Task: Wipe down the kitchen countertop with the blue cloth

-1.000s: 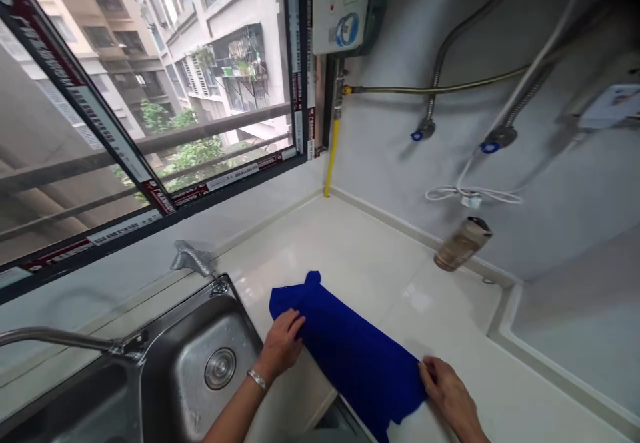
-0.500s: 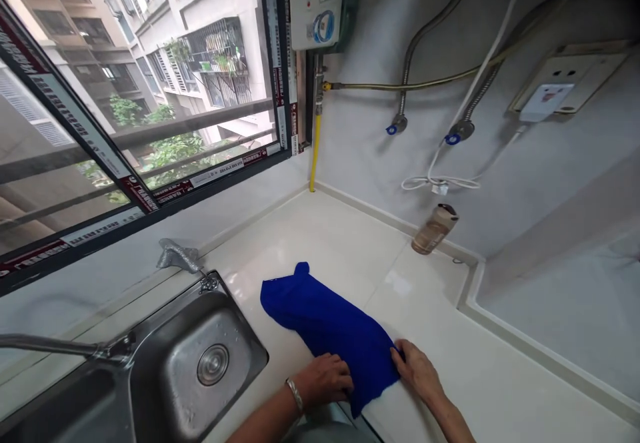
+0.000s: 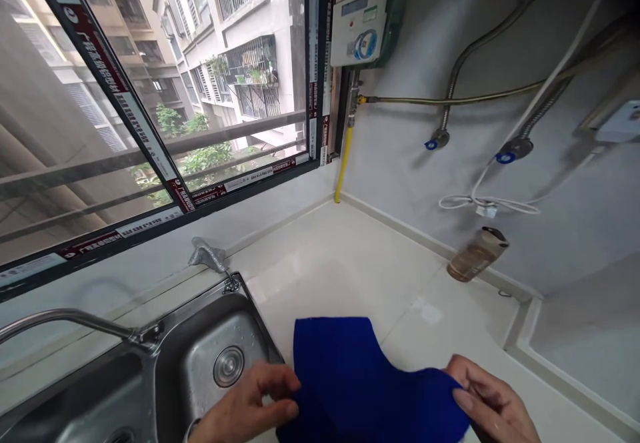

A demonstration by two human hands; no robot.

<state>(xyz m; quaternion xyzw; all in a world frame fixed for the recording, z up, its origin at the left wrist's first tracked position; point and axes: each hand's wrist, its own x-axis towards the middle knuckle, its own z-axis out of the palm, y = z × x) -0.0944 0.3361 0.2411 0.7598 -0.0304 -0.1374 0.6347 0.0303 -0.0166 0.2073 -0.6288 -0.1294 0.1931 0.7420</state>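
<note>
A plain blue cloth (image 3: 350, 369) is spread between my two hands over the pale countertop, its near part cut off by the bottom of the view. My left hand (image 3: 250, 399) has thumb and forefinger at the cloth's left edge, holding it there. At the opposite side, my right hand (image 3: 493, 399) pinches the cloth's right corner, thumb on top and the other fingers curled behind.
Left of the cloth is a steel sink (image 3: 267, 336) with a curved faucet (image 3: 65, 319). A bubble-wrapped item (image 3: 207, 254) stands behind it. A brown bottle-like container (image 3: 477, 254) is by the right wall, below a bundled white cable (image 3: 487, 206). A yellow pipe (image 3: 343, 163) meets the countertop corner.
The cloth has been drawn nearer and spread wider between the hands. My left hand has moved left to its left edge, my right hand rightward with its corner. The view has shifted left.
</note>
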